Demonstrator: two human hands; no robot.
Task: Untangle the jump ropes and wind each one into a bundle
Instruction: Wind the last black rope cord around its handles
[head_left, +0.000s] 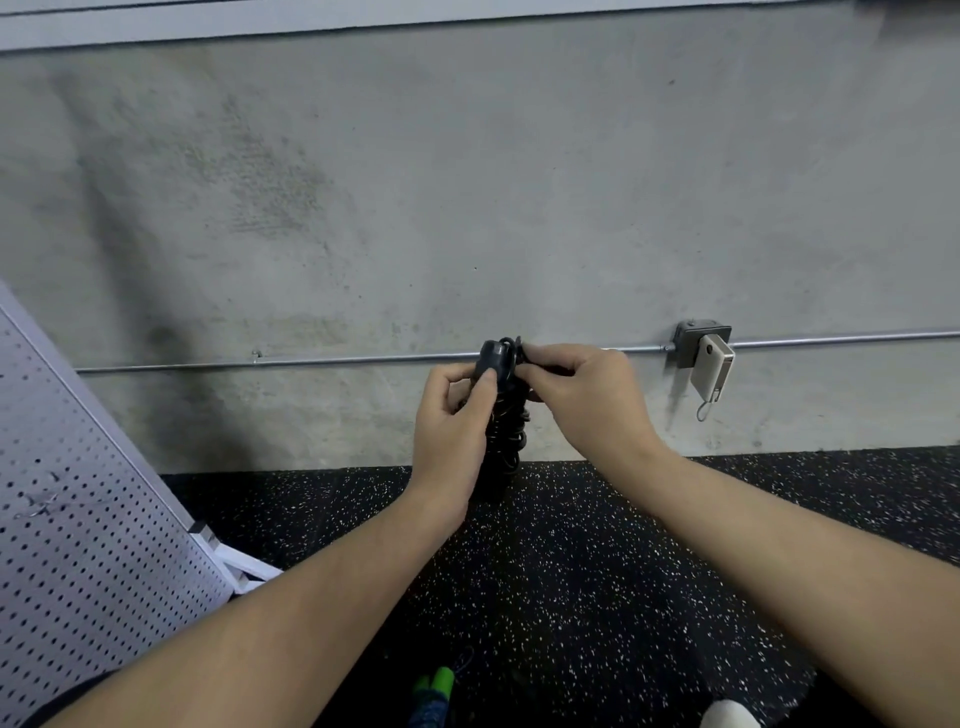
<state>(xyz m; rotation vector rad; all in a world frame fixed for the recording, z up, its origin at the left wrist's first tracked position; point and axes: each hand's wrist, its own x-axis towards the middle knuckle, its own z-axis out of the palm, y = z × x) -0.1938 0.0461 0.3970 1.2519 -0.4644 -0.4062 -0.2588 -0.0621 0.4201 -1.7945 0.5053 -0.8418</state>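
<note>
- Two green handles (435, 682) low on speckled floor (597, 571), nearer than black jump rope bundle (503, 431).
- Left hand (451, 426) grips the bundle's handle end, thumb pressing the cap.
- Right hand (582, 389) pinches rope at bundle top.
- Bundle held upright, in front of wall conduit (311, 359).
- Pegboard (78, 493) left of bundle.

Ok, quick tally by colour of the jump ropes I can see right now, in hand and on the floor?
Black: 1, the black jump rope, wound into a bundle and held up by the left hand and right hand.
Green: 1, the green-handled rope on the floor at the bottom edge, only partly in view.
Total: 2
</note>
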